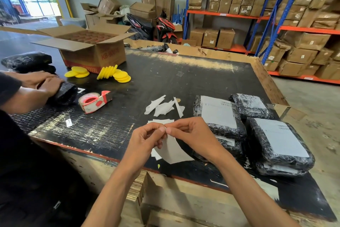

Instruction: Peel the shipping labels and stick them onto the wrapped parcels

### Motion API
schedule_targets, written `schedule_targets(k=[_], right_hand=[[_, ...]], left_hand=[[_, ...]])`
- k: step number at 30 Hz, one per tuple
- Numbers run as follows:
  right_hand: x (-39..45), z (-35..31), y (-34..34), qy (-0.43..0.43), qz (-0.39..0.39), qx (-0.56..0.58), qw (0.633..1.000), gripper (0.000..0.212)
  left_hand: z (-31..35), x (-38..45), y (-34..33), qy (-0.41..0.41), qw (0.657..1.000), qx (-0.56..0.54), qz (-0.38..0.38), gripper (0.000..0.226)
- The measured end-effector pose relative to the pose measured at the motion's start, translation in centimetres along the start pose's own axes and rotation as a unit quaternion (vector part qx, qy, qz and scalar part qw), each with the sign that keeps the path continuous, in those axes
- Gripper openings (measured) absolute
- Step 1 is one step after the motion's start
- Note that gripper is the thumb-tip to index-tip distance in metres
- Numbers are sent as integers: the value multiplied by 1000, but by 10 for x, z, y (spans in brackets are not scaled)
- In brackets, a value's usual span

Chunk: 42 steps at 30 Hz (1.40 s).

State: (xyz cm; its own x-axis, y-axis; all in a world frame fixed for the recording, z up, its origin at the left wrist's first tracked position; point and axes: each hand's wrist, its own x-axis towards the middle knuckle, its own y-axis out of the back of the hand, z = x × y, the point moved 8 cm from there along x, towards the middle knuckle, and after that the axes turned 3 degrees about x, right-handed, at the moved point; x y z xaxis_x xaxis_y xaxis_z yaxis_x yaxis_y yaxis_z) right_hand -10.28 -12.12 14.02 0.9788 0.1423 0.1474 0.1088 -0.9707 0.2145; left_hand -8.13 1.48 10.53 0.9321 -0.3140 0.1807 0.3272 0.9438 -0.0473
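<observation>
My left hand (147, 140) and my right hand (191, 133) meet above the near edge of the black table (193, 77). Both pinch the top corner of a white shipping label (174, 151) that hangs down between them. More white label sheets (161, 121) lie flat just behind my hands. To the right sit several black wrapped parcels: one with a label (219, 114), a smaller one behind it (252, 106), and a stack at the right edge (279, 142) with a label on top.
Peeled backing scraps (163, 106) lie mid-table. A red tape dispenser (93, 100) sits to the left. Another person's hands (44, 83) press a black parcel (64, 94) at far left. Yellow discs (114, 75) and an open cardboard box (88, 46) stand behind.
</observation>
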Motion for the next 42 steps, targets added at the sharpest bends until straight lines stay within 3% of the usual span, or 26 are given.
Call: schedule_targets(k=[7,12,16,21,27,32,34,37,40,42], right_hand=[[-2,8,6,-36,68,24,997,9],[-6,27,16,-94,163,103,977,12],[-13,40,26,-143,221,202,943,11],[-18,38,47,-125,261,284,914,14],[-18,29,93,-95,332,225,911,13],[-11,29,157,-62,397,168,900,17],[-6,36,179,-60,418,177,889,19],[-5,49,215,-62,471,224,851,23],[-4,57,249,-70,485,235,839,18],[3,58,264,-72,469,238,848,14]], left_hand=[[10,-3,-6,-39,997,61,14,19],[4,0,-6,-8,995,67,69,17],[-11,5,-5,68,991,-46,107,19],[-14,23,-16,116,970,-181,114,23],[-9,63,-20,118,970,-170,126,40],[-34,112,1,132,959,-181,174,20],[-52,137,11,153,957,-158,186,31],[-80,161,33,215,948,-9,233,53],[-107,181,38,233,942,122,210,19],[-132,198,42,256,924,198,206,38]])
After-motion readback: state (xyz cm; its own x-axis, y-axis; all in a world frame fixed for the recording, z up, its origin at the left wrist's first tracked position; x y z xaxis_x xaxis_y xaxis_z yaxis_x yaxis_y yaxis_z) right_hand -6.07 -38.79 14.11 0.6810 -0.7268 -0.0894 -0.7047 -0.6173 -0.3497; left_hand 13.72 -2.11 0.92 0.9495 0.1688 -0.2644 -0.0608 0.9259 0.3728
